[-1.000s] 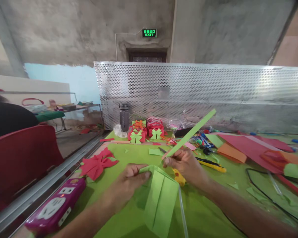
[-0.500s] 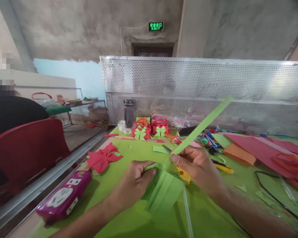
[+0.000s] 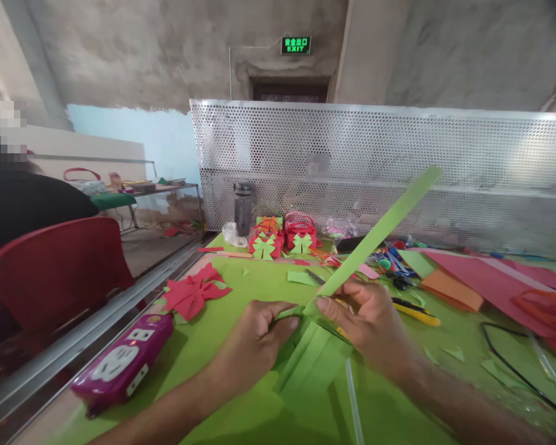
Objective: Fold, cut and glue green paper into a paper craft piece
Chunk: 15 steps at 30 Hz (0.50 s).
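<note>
A folded green paper piece is held above the green tabletop at the lower middle. My left hand pinches its upper left edge between thumb and fingers. From its top a long green paper strip slants up to the right. My right hand pinches the lower end of this strip, where it meets the folded piece. Behind my right fingers a yellow object shows only in small parts. A translucent stick lies on the table below the paper.
A purple power strip and red paper flower lie left. Red boxes with green bows, a bottle and a metal screen stand behind. A yellow cutter, cable and colored paper lie right. A person sits far left.
My right hand has come slightly down and closer to the folded piece, covering more of the yellow object. The strip's free end has shifted a little right and up. The view has moved slightly.
</note>
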### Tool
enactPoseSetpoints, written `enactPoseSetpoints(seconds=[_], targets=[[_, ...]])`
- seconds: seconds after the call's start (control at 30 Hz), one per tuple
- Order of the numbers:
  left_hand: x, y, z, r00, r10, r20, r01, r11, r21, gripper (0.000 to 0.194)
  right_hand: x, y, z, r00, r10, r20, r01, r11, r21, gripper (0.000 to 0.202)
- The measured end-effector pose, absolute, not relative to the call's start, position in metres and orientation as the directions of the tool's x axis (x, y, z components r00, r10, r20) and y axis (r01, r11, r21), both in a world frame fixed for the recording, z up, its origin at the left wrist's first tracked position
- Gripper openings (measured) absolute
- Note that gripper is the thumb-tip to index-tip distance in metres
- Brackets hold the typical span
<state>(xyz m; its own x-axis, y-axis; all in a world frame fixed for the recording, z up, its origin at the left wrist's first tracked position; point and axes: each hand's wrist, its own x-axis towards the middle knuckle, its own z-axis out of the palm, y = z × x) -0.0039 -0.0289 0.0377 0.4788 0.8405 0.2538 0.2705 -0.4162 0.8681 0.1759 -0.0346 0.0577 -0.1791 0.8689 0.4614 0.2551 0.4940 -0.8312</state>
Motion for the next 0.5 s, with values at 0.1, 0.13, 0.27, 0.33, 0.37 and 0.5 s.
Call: enactPoseSetpoints(seconds=[0.1,0.13,0.27,0.33,0.37,0.5], targets=[[-0.0038,-0.0286,0.0365,0.471,0.846,0.249,0.271,-0.407,0.872,0.026,0.1752,-0.0342,0.0558,-0.187,0.865,0.465,0.24,0.499,-0.832,0.009],[-0.0038,-0.0283,0.0358,0.469,0.849,0.243,0.268,-0.399,0.877,0.026,0.1749,-0.0338,0.0552,-0.192,0.866,0.461,0.236,0.497,-0.835,0.009],[-0.0033,-0.0269,0.0327,0.455,0.866,0.208,0.234,-0.341,0.91,0.029,0.1734,-0.0315,0.0542,-0.189,0.868,0.46,0.24,0.495,-0.835,0.01],[-0.0032,-0.0263,0.0315,0.445,0.872,0.204,0.218,-0.326,0.92,0.03,0.1728,-0.0303,0.0539,-0.184,0.864,0.469,0.253,0.503,-0.827,0.011],[-0.0031,-0.0261,0.0313,0.442,0.873,0.207,0.213,-0.326,0.921,0.03,0.1725,-0.0298,0.0536,-0.183,0.863,0.471,0.258,0.504,-0.824,0.012],[-0.0032,-0.0258,0.0322,0.44,0.871,0.217,0.21,-0.335,0.918,0.03,0.1722,-0.0285,0.0521,-0.196,0.863,0.465,0.251,0.503,-0.827,0.011]])
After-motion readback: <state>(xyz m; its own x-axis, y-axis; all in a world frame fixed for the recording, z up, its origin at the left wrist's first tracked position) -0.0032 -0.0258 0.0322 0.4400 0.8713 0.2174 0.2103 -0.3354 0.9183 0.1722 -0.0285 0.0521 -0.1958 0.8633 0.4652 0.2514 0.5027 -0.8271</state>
